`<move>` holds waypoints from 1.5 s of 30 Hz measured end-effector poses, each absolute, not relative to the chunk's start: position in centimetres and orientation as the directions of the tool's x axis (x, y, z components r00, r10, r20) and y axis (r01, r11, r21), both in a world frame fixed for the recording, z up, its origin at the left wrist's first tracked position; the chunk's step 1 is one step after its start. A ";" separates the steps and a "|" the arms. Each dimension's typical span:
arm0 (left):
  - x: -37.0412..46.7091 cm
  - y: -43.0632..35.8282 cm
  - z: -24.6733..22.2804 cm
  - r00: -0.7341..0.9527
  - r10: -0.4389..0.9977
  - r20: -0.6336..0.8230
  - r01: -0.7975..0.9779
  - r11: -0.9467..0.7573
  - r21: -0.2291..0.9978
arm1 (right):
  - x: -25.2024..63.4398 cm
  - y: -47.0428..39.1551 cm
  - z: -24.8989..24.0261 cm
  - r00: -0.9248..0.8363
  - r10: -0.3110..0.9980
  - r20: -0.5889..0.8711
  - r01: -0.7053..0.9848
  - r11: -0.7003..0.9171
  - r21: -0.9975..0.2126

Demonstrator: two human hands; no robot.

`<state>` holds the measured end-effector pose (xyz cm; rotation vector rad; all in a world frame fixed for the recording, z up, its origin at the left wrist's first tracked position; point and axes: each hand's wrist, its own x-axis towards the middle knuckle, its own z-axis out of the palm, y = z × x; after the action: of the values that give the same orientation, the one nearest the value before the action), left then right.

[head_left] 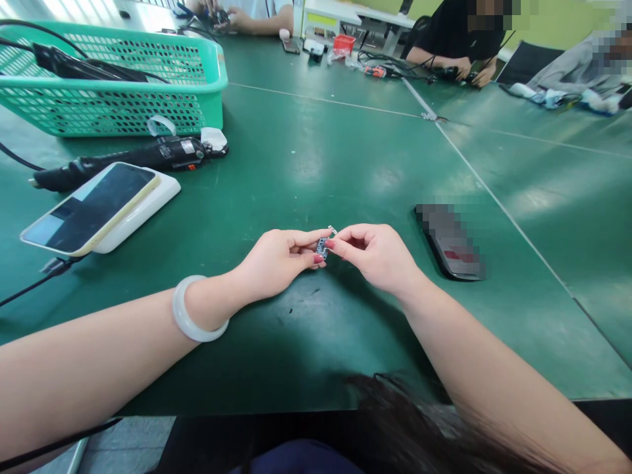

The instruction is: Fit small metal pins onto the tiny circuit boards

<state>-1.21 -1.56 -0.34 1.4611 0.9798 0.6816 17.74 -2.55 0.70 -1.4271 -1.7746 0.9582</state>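
Note:
Between my two hands, just above the green table (316, 178), is a small blue-grey piece with white markings (322, 247); it looks like a small circuit board. My left hand (276, 263) pinches it between thumb and fingers. From the other side, my right hand (375, 253) is closed in a pinch, thumb and index fingertip at the piece's edge. A tiny pale strip (332, 230) shows at the right index fingertip; whether it is part of the board I cannot tell. The fingers cover much of the piece.
A green basket (210, 108) holding black tools stands at far left. Before it lie a black electric screwdriver (168, 153) and a phone (93, 207) on a white block (143, 214). Another phone (447, 240) lies right of my hands. People work across the table.

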 end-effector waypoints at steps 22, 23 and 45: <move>-1.1 -1.4 -0.3 0.477 0.871 -0.117 0.112 0.072 0.991 | 17.1 -3.1 0.8 -0.104 0.972 0.209 0.557 0.231 -0.798; -1.1 -1.4 -0.4 0.476 0.872 -0.115 0.111 0.070 0.991 | 17.1 -3.2 0.8 -0.104 0.969 0.224 0.573 0.243 -0.783; -1.1 -0.7 0.0 0.286 0.946 -0.156 -0.071 0.183 0.980 | 19.1 -0.6 -1.8 -0.009 0.960 0.281 0.709 0.204 -0.674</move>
<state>-1.11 -0.73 0.02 1.1350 1.0101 0.9234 19.09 -0.59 -1.76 -1.5638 -1.7768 0.4510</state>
